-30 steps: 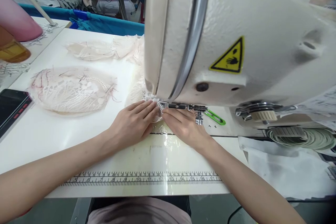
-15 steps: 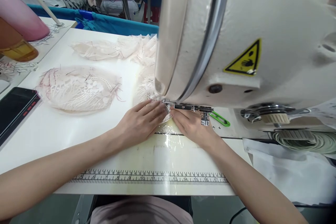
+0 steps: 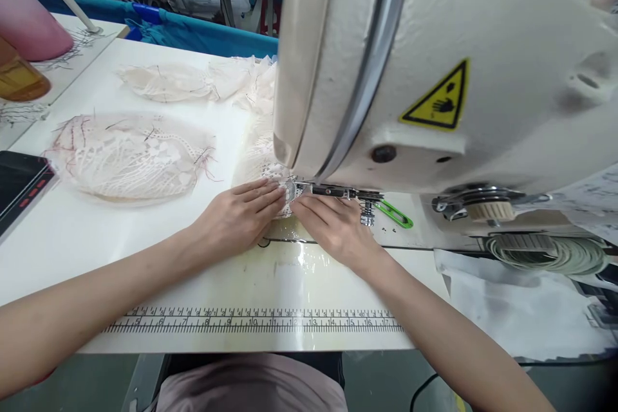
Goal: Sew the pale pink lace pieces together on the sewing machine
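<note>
A big cream sewing machine (image 3: 434, 71) fills the upper right. Under its head, at the needle, lies a small piece of white lace (image 3: 288, 194). My left hand (image 3: 236, 215) lies flat on the table with fingers stretched out, its tips pressing the lace from the left. My right hand (image 3: 333, 228) rests flat on the other side, its fingers pressing the lace close to the presser foot (image 3: 333, 192). The needle itself is hidden by the machine head.
Stacks of finished lace pieces (image 3: 125, 158) lie left on the white table (image 3: 87, 238), more lace (image 3: 164, 82) farther back. A black device (image 3: 19, 183) sits at the left edge. A green tool (image 3: 393, 214) lies right of the needle. A printed ruler (image 3: 251, 320) runs along the front edge.
Both hands stay pressed on the lace at the needle, shifting only slightly. The view has swung a little from side to side.
</note>
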`<state>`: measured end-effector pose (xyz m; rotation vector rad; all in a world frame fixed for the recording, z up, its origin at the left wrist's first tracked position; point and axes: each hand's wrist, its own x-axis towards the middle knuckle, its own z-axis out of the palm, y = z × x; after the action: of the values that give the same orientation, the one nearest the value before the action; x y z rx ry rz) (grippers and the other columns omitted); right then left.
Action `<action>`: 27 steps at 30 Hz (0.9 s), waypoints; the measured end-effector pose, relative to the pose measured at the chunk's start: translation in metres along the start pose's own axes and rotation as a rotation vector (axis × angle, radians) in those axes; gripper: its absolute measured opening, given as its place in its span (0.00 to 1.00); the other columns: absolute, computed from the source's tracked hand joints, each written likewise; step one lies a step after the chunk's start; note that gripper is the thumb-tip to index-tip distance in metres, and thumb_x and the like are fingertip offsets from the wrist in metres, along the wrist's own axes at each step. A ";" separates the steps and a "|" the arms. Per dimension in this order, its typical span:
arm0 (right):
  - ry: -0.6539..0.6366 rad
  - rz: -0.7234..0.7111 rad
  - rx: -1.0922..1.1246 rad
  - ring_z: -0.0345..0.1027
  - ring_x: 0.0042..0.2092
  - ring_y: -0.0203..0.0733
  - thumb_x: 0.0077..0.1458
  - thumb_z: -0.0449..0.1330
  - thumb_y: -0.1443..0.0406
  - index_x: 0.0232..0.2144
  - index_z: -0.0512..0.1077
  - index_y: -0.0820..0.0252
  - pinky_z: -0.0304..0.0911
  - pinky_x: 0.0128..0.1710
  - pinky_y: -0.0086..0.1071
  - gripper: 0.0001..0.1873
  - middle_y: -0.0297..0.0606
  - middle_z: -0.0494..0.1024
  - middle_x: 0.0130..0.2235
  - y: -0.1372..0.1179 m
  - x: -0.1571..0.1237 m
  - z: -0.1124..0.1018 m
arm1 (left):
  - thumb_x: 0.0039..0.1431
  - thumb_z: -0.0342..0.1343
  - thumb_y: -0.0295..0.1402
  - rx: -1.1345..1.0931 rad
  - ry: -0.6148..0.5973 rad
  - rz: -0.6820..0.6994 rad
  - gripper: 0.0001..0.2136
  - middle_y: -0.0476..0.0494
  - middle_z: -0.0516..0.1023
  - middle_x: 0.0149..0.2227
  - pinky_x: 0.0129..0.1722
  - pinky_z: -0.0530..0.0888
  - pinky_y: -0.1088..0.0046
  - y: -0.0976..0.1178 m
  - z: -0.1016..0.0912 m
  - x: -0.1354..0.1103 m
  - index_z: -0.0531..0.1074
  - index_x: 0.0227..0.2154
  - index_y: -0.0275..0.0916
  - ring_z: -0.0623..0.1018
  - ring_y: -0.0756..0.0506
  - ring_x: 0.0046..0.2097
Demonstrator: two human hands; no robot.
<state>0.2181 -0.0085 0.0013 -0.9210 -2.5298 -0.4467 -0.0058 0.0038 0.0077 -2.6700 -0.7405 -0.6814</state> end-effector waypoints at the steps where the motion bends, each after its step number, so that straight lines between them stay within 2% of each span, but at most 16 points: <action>1: 0.004 0.004 -0.005 0.71 0.45 0.33 0.61 0.54 0.75 0.41 0.73 0.60 0.62 0.40 0.29 0.11 0.31 0.80 0.42 -0.001 0.001 0.000 | 0.65 0.47 0.24 0.005 0.002 0.002 0.14 0.36 0.81 0.46 0.49 0.80 0.63 0.000 0.000 0.000 0.78 0.43 0.27 0.81 0.40 0.48; 9: 0.028 -0.028 0.019 0.71 0.44 0.33 0.60 0.55 0.77 0.40 0.73 0.61 0.61 0.40 0.30 0.11 0.31 0.80 0.40 -0.003 0.004 -0.001 | 0.64 0.48 0.24 0.029 -0.013 -0.029 0.14 0.32 0.79 0.48 0.52 0.78 0.61 0.004 0.005 -0.001 0.77 0.44 0.26 0.80 0.38 0.49; 13: -0.015 -0.008 0.027 0.71 0.45 0.34 0.60 0.54 0.77 0.41 0.73 0.60 0.62 0.39 0.29 0.12 0.31 0.80 0.41 -0.002 0.003 0.000 | 0.65 0.47 0.26 -0.002 -0.040 -0.088 0.15 0.33 0.79 0.50 0.55 0.76 0.60 0.007 0.005 -0.001 0.77 0.47 0.28 0.79 0.38 0.52; 18: -0.068 0.051 0.092 0.71 0.43 0.34 0.60 0.54 0.74 0.41 0.73 0.58 0.62 0.39 0.30 0.11 0.32 0.80 0.42 -0.002 0.000 0.002 | 0.66 0.48 0.28 0.022 -0.053 -0.083 0.15 0.36 0.78 0.51 0.52 0.78 0.58 0.007 0.002 0.002 0.76 0.48 0.31 0.79 0.38 0.52; 22: -0.063 0.068 0.149 0.71 0.45 0.36 0.61 0.54 0.70 0.42 0.74 0.60 0.63 0.40 0.32 0.10 0.34 0.80 0.45 -0.003 -0.002 -0.001 | 0.66 0.47 0.26 0.032 -0.052 -0.050 0.14 0.41 0.77 0.53 0.57 0.74 0.60 0.005 0.002 0.002 0.76 0.48 0.35 0.75 0.40 0.57; 27: -0.036 0.052 0.167 0.71 0.46 0.37 0.61 0.55 0.68 0.44 0.74 0.61 0.64 0.42 0.33 0.11 0.36 0.79 0.47 -0.002 -0.004 -0.003 | 0.67 0.46 0.27 0.040 -0.062 -0.044 0.16 0.41 0.79 0.50 0.57 0.73 0.61 0.004 0.004 0.001 0.75 0.49 0.34 0.76 0.41 0.56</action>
<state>0.2205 -0.0133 0.0020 -0.9364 -2.5241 -0.2007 -0.0020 0.0027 0.0041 -2.6565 -0.8232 -0.5901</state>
